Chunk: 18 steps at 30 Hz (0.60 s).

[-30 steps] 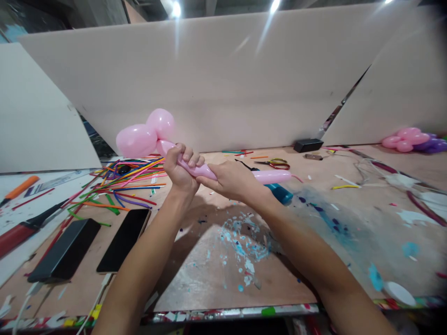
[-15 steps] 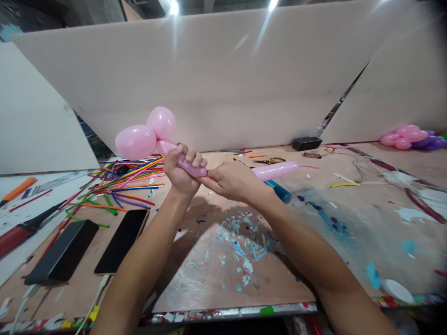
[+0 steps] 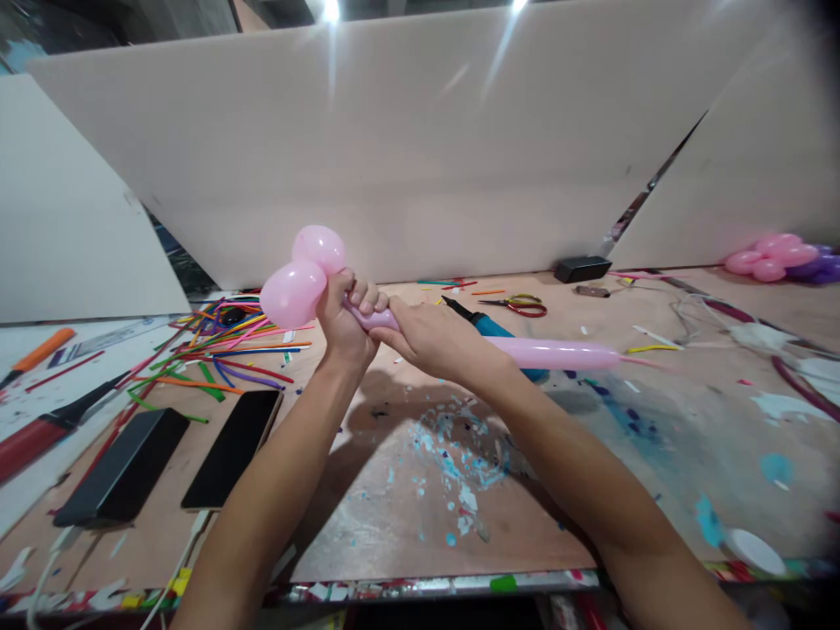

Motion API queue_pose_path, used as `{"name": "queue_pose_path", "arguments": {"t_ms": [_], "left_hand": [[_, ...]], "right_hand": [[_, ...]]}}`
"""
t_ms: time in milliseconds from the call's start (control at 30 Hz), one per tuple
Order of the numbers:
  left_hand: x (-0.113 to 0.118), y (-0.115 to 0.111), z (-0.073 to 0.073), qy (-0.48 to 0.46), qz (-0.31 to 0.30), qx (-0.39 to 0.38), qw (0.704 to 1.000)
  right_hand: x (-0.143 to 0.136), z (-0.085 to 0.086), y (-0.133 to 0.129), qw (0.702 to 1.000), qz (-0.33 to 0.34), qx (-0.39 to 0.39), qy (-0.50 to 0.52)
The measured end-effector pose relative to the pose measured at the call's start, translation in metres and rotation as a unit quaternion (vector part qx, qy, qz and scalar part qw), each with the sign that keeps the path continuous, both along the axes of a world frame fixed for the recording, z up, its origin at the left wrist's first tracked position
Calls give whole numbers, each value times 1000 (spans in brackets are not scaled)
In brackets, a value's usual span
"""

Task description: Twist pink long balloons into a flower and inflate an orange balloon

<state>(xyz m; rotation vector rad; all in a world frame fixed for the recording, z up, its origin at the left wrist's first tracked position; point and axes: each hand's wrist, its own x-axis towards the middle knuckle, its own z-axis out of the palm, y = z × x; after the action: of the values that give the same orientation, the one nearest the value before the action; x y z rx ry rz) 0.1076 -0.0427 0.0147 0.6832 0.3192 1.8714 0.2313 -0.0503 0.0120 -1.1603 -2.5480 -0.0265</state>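
A long pink balloon runs through both my hands above the middle of the table. Two round bubbles are twisted at its left end, beyond my left hand, whose fingers wrap round the segment beside them. Right against it, my right hand is closed on the same balloon. From under my right hand the inflated tube stretches to the right and ends in a thin uninflated tail. Behind this tube lies a blue hand pump with a black nozzle, partly covered by hand and balloon.
Loose uninflated balloons in many colours lie at the left, near a phone and a black box. Scissors and a small black block are at the back. Pink balloon bubbles sit far right. White boards stand behind.
The round bubbles have swung down and right, closer to my left hand. The balloon's tail end has moved right and lower, and the scissors and pump nozzle are now more exposed.
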Motion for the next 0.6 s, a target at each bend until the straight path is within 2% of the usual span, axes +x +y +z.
{"name": "queue_pose_path", "arguments": {"t_ms": [300, 400, 533, 600], "left_hand": [[3, -1, -1, -7, 19, 5, 1000], [-1, 0, 2, -7, 7, -9, 1000], [-17, 4, 7, 2, 2, 8, 1000], [-23, 6, 7, 2, 23, 22, 999]], "right_hand": [[-5, 4, -2, 999, -16, 10, -28], [-4, 3, 0, 1000, -10, -3, -12], [12, 6, 9, 997, 31, -55, 39], [21, 9, 14, 986, 63, -142, 55]]}}
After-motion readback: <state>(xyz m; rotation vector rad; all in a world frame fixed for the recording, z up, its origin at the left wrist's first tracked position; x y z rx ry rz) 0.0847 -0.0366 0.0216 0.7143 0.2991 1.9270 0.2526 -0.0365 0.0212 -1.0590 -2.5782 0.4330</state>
